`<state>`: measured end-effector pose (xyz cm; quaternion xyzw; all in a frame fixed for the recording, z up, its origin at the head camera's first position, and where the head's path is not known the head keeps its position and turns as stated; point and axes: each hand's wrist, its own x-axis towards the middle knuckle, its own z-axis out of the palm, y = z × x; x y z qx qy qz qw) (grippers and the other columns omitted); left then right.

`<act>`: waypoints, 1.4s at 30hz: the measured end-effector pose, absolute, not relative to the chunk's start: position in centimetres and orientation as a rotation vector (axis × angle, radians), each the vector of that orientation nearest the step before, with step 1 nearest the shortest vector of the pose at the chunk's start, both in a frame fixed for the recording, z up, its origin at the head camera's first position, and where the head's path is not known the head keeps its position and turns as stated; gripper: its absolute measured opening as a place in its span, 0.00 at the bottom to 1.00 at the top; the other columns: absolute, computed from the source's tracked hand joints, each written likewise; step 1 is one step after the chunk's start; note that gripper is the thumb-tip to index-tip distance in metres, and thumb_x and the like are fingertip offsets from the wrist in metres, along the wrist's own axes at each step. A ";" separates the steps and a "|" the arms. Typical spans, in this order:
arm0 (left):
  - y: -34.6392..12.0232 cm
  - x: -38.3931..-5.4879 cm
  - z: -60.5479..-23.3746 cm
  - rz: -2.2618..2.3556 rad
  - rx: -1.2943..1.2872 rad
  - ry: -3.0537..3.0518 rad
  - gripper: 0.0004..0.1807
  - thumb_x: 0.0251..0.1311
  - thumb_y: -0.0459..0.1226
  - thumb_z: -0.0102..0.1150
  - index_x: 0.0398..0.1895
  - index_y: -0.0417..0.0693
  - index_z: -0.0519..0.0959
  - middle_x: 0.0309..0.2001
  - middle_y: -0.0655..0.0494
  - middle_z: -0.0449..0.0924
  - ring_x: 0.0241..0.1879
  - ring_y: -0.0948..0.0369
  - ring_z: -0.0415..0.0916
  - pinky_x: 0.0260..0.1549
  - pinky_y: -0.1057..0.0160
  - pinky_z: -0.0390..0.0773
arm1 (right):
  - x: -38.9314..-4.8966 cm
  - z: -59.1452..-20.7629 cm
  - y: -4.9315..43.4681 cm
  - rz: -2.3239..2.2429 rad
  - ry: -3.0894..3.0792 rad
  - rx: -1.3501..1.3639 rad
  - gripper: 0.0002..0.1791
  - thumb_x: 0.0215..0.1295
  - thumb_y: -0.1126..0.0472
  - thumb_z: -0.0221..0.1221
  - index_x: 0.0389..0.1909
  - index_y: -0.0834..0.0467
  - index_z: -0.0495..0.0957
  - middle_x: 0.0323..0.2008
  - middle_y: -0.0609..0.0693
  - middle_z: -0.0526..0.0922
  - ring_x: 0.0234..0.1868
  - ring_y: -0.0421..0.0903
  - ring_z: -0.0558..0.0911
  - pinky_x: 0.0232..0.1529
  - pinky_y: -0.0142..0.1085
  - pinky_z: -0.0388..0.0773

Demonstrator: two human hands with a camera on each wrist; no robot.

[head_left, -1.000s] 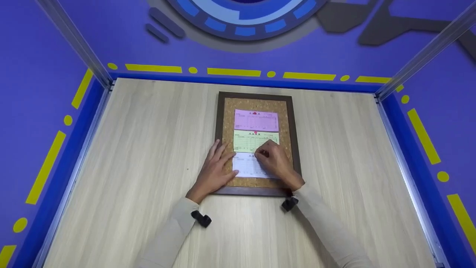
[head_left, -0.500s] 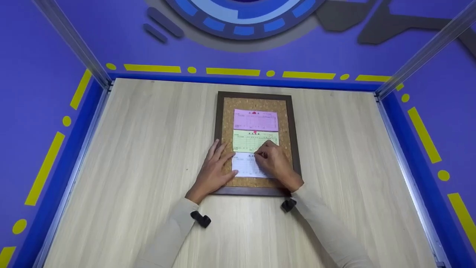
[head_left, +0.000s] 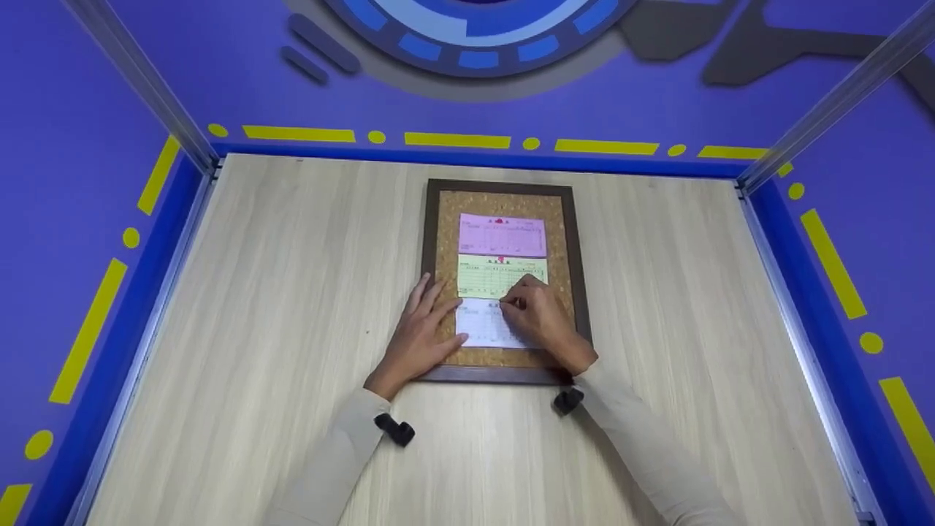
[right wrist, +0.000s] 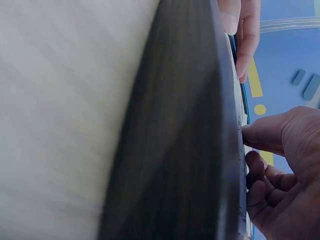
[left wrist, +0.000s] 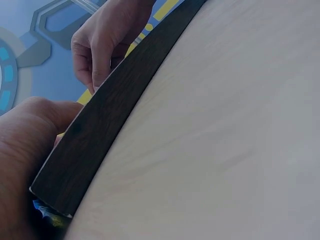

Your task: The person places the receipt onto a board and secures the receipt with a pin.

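A brown-framed cork board lies on the table. Down its middle run a pink slip, a green slip and a white slip. Red pushpins sit at the top of the pink and green slips. My left hand rests spread on the board's left side, thumb and a fingertip at the white slip's left edge. At the white slip's top middle, my right hand has thumb and forefinger pinched together; whatever small thing they hold is hidden. Both wrist views see the dark frame edge side-on.
The pale wooden table surrounds the board. Blue-purple walls with yellow marks stand at the back and both sides, with metal posts in the corners. Black wrist mounts sit on both sleeves.
The head view has shifted very slightly. Both hands and the slips stay in place.
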<state>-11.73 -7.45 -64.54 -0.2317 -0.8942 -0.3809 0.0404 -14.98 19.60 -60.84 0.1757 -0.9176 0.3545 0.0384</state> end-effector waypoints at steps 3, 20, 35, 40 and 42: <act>-7.5 -11.7 -64.5 -1.167 -0.698 -2.749 0.34 0.65 0.49 0.76 0.72 0.47 0.81 0.84 0.40 0.62 0.88 0.41 0.40 0.83 0.37 0.51 | -15.2 -60.7 19.4 1.087 -2.821 0.548 0.03 0.62 0.72 0.72 0.30 0.62 0.91 0.34 0.53 0.82 0.36 0.47 0.82 0.37 0.39 0.83; -6.8 -11.1 -64.4 -1.172 -0.686 -2.786 0.35 0.66 0.50 0.76 0.74 0.47 0.80 0.86 0.42 0.59 0.89 0.42 0.39 0.83 0.37 0.51 | -14.0 -61.0 20.6 1.042 -2.804 0.581 0.03 0.69 0.67 0.73 0.40 0.62 0.91 0.38 0.54 0.86 0.38 0.49 0.85 0.40 0.44 0.85; -6.6 -11.9 -63.5 -1.256 -0.659 -2.744 0.36 0.66 0.47 0.78 0.74 0.44 0.78 0.84 0.36 0.59 0.88 0.37 0.39 0.80 0.33 0.58 | -13.9 -61.0 23.7 1.121 -2.667 0.608 0.07 0.65 0.74 0.73 0.43 0.65 0.90 0.40 0.56 0.86 0.38 0.49 0.85 0.37 0.39 0.82; -6.9 -12.1 -63.0 -1.275 -0.637 -2.752 0.36 0.68 0.48 0.76 0.74 0.43 0.77 0.85 0.36 0.57 0.87 0.35 0.38 0.80 0.31 0.57 | -13.9 -60.9 25.0 1.119 -2.685 0.531 0.08 0.67 0.74 0.71 0.45 0.65 0.90 0.43 0.56 0.85 0.43 0.49 0.84 0.41 0.41 0.81; -7.1 -12.1 -62.7 -1.274 -0.626 -2.761 0.36 0.69 0.49 0.75 0.75 0.43 0.76 0.86 0.36 0.55 0.87 0.35 0.37 0.80 0.31 0.55 | -14.0 -60.7 25.5 1.123 -2.696 0.509 0.09 0.69 0.74 0.70 0.47 0.65 0.90 0.45 0.56 0.84 0.44 0.49 0.83 0.43 0.40 0.80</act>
